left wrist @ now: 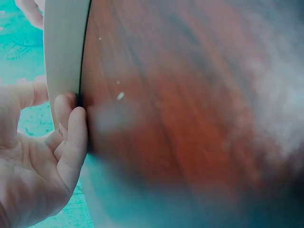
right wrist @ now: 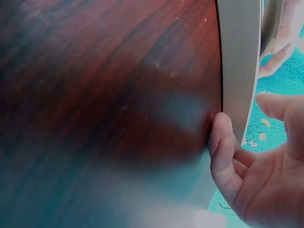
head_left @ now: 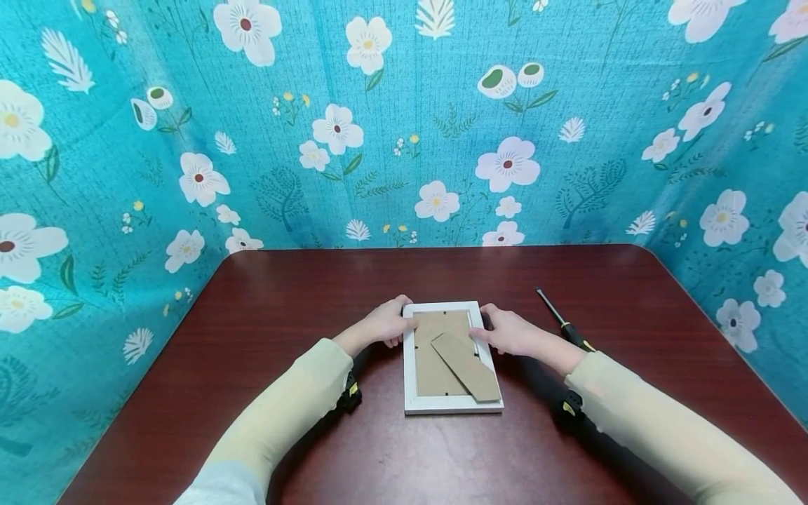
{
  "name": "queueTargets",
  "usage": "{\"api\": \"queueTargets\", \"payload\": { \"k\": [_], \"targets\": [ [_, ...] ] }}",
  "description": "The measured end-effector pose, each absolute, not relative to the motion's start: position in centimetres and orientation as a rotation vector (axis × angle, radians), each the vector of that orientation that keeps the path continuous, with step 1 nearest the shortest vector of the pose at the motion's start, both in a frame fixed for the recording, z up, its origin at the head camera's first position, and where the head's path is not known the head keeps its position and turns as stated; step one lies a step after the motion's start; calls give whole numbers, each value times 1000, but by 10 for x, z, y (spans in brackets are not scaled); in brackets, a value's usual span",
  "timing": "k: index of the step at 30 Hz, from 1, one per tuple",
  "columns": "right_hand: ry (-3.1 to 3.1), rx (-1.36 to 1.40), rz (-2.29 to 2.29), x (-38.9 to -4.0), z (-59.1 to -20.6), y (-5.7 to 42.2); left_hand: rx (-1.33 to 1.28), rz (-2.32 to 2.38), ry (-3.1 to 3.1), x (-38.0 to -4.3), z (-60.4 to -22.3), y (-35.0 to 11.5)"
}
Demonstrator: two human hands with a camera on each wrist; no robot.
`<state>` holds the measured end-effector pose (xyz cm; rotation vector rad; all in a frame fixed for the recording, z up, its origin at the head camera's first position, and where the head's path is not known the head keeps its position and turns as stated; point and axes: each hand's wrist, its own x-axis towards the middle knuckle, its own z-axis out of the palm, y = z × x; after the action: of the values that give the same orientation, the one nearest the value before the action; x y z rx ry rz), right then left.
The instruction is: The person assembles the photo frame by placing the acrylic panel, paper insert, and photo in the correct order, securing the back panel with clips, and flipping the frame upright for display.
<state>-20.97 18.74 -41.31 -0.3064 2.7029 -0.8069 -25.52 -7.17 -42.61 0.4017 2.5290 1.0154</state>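
Observation:
A white picture frame [head_left: 410,365] lies back side up on the table, its brown backing board [head_left: 435,365] showing. A tan stand leg [head_left: 470,368] is attached to the board and slants toward the lower right corner. My left hand [head_left: 388,322] grips the upper left side, thumb over the rim. On the opposite side my right hand [head_left: 511,331] holds the frame the same way. In the left wrist view, fingertips [left wrist: 76,118] press against the frame's outer edge [left wrist: 64,52] close to the tabletop. The right wrist view likewise shows fingers [right wrist: 222,128] at the frame's edge [right wrist: 240,52].
A screwdriver [head_left: 571,332] with a black and yellow handle lies right of the frame, partly behind the right forearm. The dark red wooden table [head_left: 303,294] reaches back to a blue floral curtain [head_left: 391,140].

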Motion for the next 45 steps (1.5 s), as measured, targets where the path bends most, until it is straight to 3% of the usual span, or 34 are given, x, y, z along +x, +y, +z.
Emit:
{"api": "queueTargets", "payload": {
  "k": [25,45],
  "targets": [
    [2633,-276,-957,-216,-414,175,329,1226,2407,-245,-422,-85],
    [2466,-106,-1324,-210,-422,176,315,1678,1756,-170,-416,-102]
  ]
}}
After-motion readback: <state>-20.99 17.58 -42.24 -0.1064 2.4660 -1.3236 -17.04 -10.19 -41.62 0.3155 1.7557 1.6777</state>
